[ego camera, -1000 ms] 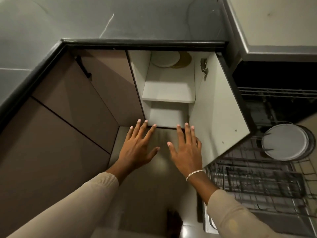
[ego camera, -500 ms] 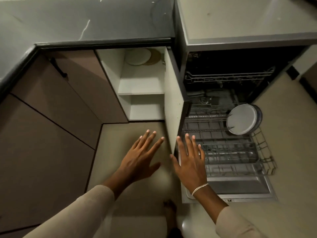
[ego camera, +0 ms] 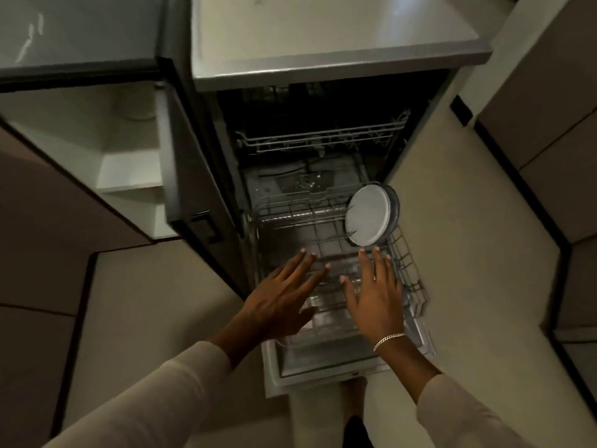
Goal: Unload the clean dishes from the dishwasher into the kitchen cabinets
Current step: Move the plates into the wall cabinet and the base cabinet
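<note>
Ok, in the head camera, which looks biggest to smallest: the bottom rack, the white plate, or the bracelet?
1. bottom rack
2. white plate
3. bracelet
The bracelet is nearer the camera, yet it looks smallest.

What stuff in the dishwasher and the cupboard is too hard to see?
Head view only.
- Plates: front one hides those behind; count unclear.
- Upper rack: dark and blurred; contents unknown.
- Cabinet: its open door covers the right side; pale thing on the top shelf is blurred.
- Lower rack: partly covered by left hand and right hand.
</note>
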